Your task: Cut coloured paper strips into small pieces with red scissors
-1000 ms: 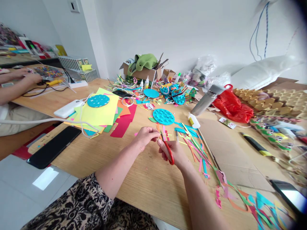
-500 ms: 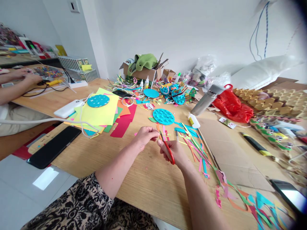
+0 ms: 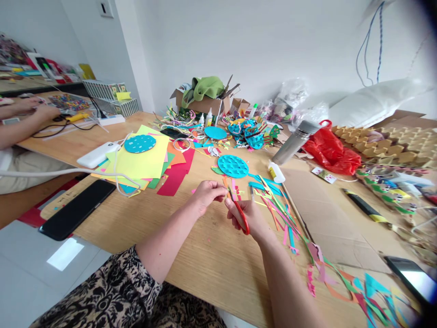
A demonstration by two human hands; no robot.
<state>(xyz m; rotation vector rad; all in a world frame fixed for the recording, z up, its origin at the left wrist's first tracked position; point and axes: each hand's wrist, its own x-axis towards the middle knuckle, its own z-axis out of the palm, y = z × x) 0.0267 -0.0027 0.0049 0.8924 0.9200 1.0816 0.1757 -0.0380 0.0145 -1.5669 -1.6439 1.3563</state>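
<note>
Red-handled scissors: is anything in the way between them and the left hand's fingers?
Nothing visible stands between them. The scissors, in the right hand, have their blades close beside the left hand; the textured blue disc lies beyond, out of that gap.

No words, brands or numbers can be read. The white glue bottle (image 3: 276, 172), right of centre, bears a yellow label (its print is too small to tell). The small card (image 3: 323, 175) at the right shows red marks, and the wooden board (image 3: 51, 210) at the lower left carries faint marks, neither of them legible.
</note>
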